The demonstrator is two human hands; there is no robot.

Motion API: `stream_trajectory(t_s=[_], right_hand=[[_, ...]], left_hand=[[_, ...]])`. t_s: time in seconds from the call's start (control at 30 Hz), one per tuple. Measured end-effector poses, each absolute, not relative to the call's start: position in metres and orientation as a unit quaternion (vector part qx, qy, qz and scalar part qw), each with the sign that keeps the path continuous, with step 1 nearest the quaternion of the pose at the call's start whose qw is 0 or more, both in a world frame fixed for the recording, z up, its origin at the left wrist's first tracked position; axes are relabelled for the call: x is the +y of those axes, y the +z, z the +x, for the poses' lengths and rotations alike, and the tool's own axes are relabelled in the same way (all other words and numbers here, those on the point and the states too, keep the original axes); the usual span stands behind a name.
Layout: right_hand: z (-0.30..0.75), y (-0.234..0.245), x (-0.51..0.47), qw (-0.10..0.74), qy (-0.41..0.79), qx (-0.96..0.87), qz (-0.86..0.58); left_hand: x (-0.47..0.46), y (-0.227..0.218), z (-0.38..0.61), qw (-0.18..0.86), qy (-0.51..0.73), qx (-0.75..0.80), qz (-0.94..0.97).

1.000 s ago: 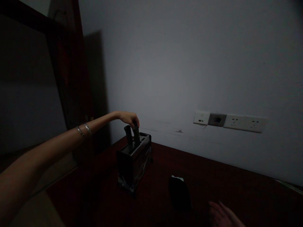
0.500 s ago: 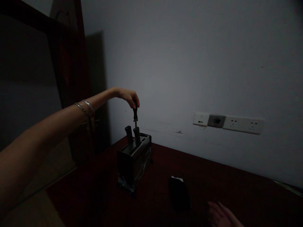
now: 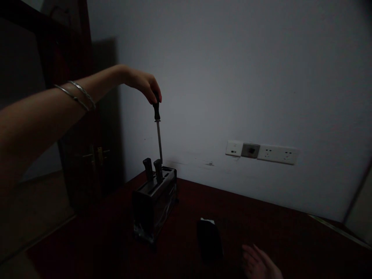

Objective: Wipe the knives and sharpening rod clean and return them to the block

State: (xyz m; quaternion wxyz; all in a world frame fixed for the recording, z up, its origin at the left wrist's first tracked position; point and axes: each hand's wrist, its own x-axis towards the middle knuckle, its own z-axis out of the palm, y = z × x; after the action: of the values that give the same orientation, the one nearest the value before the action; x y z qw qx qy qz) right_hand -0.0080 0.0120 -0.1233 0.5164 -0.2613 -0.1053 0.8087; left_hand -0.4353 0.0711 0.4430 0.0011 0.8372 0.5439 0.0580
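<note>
My left hand [image 3: 147,86], with bracelets on its wrist, pinches the top of the black handle of a sharpening steel [image 3: 159,137]. The long thin rod hangs almost upright, its lower end at the back of the knife block [image 3: 154,211]; whether the tip is still inside a slot cannot be made out. Two black-handled knives [image 3: 148,169] stand in the block's top, just in front of the rod. At the lower edge, my right hand [image 3: 258,262] hovers low over or rests on the table, fingers apart and holding nothing. Beside it lies a dark flat object [image 3: 209,238] with a white end.
The dark red table [image 3: 247,217] meets a pale wall [image 3: 232,77] at the back. Wall sockets [image 3: 261,152] sit low on that wall. On the left is a dark door with a handle [image 3: 87,155]. The room is dim.
My left hand has risen, drawing the sharpening steel up so that much more of its rod shows above the block. The whole view has shifted slightly; my right hand stays low and open.
</note>
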Motion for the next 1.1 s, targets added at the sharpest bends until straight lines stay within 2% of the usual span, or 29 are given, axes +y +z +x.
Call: stream_trajectory(t_s=[0.13,0.27,0.37,0.53,0.63,0.8,1.1], right_hand=[[-0.020,-0.101,0.007,0.494,0.805,-0.168,-0.282],[-0.044,-0.059,-0.006,0.498,0.771,-0.253,-0.307],[-0.062,-0.026,-0.018,0.497,0.751,-0.322,-0.292],[-0.085,0.025,-0.031,0.510,0.752,-0.350,-0.228],[-0.095,0.047,-0.036,0.490,0.776,-0.349,-0.191],[-0.108,0.063,-0.044,0.495,0.792,-0.325,-0.146],[-0.116,0.056,-0.054,0.538,0.792,-0.245,-0.150]], left_hand=[[0.062,0.451,-0.419,-0.047,0.080,0.521,0.849],[0.053,0.433,-0.389,-0.092,0.082,0.462,0.878],[0.047,0.408,-0.364,-0.096,0.107,0.412,0.900],[0.037,0.353,-0.328,-0.025,0.152,0.364,0.919],[0.027,0.314,-0.310,0.003,0.189,0.338,0.922],[0.007,0.252,-0.289,0.025,0.256,0.297,0.920],[-0.014,0.167,-0.277,0.060,0.333,0.276,0.900]])
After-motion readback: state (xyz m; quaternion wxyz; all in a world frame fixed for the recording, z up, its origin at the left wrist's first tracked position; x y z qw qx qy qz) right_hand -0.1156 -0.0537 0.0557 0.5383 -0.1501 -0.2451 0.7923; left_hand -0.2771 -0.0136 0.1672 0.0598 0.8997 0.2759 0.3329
